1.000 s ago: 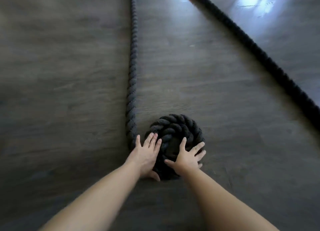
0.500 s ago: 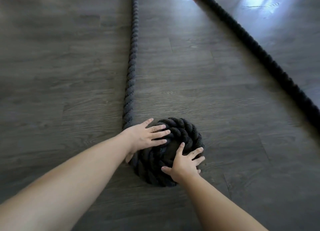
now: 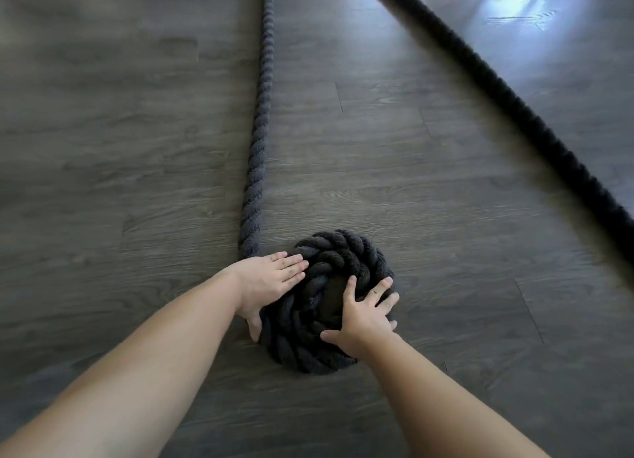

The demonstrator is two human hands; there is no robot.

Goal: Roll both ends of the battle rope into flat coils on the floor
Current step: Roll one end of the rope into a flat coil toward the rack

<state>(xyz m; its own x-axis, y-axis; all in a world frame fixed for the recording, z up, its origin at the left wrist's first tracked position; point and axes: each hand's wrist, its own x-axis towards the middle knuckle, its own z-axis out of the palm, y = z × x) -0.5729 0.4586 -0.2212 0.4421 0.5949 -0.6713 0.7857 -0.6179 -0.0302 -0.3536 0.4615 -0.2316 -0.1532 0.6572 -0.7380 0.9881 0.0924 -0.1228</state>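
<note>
A thick black battle rope lies on the floor. One end is wound into a small flat coil (image 3: pixel 329 265) in front of me. From the coil's left side a straight run of rope (image 3: pixel 259 121) leads away to the top edge. My left hand (image 3: pixel 271 282) lies flat against the coil's left rim, fingers pointing right. My right hand (image 3: pixel 363 315) presses on the coil's near right part with fingers spread. The other run of rope (image 3: pixel 507 97) crosses the floor diagonally at the right, uncoiled.
Dark grey wood-look floor (image 3: pixel 120 149) fills the view. A bright patch of reflected light (image 3: pixel 525 5) shows at the top right. Bare floor lies to the left of the coil and between the two rope runs.
The coil has turned and grown by part of a wrap. My left hand moved from the near side up to the coil's left rim. My right hand stayed on the near right part.
</note>
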